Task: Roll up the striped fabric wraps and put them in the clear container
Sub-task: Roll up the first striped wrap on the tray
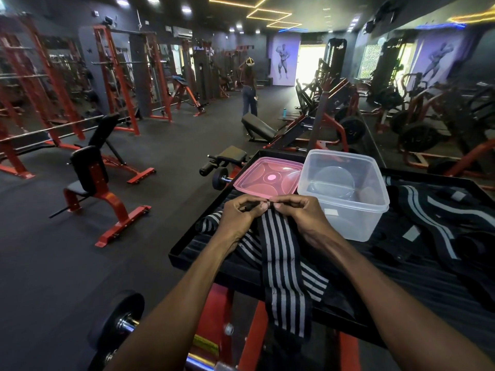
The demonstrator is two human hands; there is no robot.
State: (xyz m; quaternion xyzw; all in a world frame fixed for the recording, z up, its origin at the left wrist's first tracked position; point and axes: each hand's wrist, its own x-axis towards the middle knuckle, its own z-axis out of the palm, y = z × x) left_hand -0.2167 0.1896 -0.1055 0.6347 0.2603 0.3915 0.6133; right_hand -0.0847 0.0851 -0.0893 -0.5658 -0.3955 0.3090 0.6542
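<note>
At frame center, left hand [238, 215] and right hand [300, 212] pinch the top edge of a striped wrap [281, 263] draping over the black tray's [187, 247] near rim, just beside the open clear container [345, 194].

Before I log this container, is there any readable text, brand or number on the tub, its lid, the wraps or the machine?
No text can be read anywhere.
Clear container: a pale sticker on its wall, too blurred to read.
Pink lid: moulded shapes only, no letters.
Striped wrap, pinched by the left hand and right hand: stripes only.
Yellow label on the machine frame: print too blurred to read.
Wall poster: a figure, no legible words.
</note>
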